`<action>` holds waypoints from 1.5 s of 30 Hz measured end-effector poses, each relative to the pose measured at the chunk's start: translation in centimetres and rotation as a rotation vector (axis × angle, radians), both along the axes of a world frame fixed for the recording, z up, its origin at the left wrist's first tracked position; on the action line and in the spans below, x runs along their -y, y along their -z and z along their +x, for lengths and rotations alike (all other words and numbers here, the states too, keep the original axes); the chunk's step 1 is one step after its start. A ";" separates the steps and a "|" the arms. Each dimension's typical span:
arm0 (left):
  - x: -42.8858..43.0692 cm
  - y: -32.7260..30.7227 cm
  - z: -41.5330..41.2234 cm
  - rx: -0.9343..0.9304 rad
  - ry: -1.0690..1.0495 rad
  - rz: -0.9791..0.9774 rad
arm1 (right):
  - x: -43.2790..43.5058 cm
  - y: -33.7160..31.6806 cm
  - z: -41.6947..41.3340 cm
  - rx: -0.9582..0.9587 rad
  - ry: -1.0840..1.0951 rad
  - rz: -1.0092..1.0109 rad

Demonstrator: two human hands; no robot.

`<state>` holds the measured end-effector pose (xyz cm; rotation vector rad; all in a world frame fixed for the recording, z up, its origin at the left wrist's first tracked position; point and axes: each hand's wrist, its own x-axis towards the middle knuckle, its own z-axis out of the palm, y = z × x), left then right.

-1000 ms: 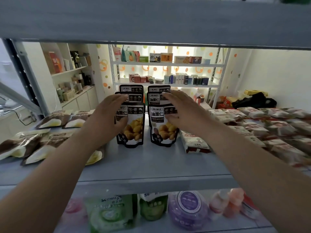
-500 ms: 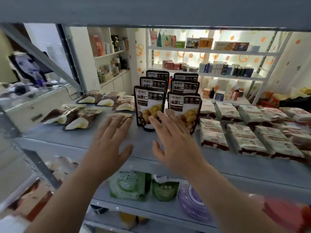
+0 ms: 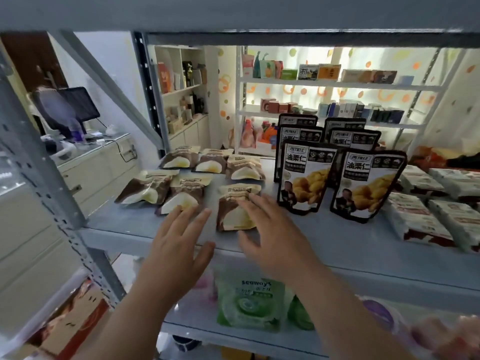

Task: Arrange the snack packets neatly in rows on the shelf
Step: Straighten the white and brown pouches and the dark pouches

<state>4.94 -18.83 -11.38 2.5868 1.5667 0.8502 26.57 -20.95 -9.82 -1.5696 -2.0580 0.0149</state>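
Several brown-and-cream snack packets (image 3: 181, 183) lie flat on the left half of the grey-blue shelf (image 3: 311, 237). The nearest brown packet (image 3: 233, 211) lies at the front. My right hand (image 3: 272, 229) hovers over its right edge with fingers spread, fingertips at or on the packet. My left hand (image 3: 179, 242) is spread flat just left of that packet, fingertips near another packet (image 3: 181, 198). Black chestnut pouches (image 3: 304, 178) stand upright in two columns, the right front pouch (image 3: 366, 185) beside them. White-and-red packets (image 3: 420, 216) lie in rows at the right.
A steel shelf post (image 3: 52, 193) rises at the left, and the upper shelf board (image 3: 233, 16) overhangs. Green detergent pouches (image 3: 249, 300) stand on the lower shelf. Behind are white racks of boxes (image 3: 324, 74) and a counter with a monitor (image 3: 78, 105).
Both hands let go of the black chestnut pouches, drew back and moved left to the brown packets. The view swung left and down.
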 end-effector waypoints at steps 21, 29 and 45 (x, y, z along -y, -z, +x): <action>-23.3 -9.9 6.0 -0.294 0.460 -0.069 | -3.7 -1.0 -3.5 0.230 0.356 -0.113; -27.6 -7.8 12.2 -0.428 0.440 -0.193 | -4.4 -0.8 -3.0 0.231 0.213 -0.248; -28.8 -6.4 13.8 -0.395 0.484 -0.312 | -4.0 -0.1 -3.1 0.188 0.323 -0.078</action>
